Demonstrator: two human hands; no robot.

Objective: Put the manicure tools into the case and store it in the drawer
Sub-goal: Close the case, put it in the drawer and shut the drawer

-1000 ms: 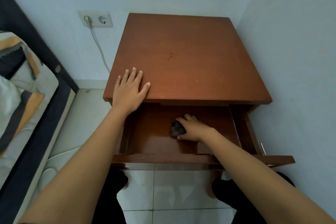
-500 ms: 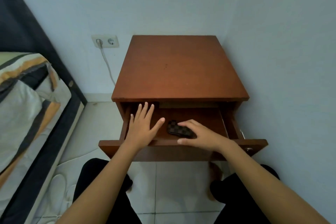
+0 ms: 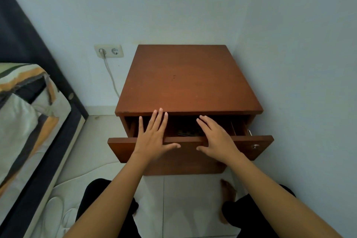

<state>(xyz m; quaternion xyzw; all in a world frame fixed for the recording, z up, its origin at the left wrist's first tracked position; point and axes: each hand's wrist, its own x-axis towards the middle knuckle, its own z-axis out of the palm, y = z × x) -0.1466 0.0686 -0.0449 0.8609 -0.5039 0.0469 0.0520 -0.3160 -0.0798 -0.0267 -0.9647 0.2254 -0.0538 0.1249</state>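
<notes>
The brown wooden nightstand (image 3: pixel 189 81) has its drawer (image 3: pixel 249 147) partly pulled out. Inside, in shadow, lies the dark checkered manicure case (image 3: pixel 187 132), only its near part showing between my hands. My left hand (image 3: pixel 154 137) rests flat on the drawer's front edge, fingers spread, holding nothing. My right hand (image 3: pixel 214 137) lies flat on the same edge to the right of the case, fingers apart and empty. No loose tools are visible.
A wall stands close on the right of the nightstand. A bed (image 3: pixel 25 121) with a patterned cover and dark frame is at left. A wall socket (image 3: pixel 108 50) with a white cable hangs behind. My knees (image 3: pixel 108 203) are on the tiled floor below the drawer.
My right hand let go of the case and came out of the drawer. My left hand left the nightstand top. Both now lie flat on the drawer front, and the drawer is less open.
</notes>
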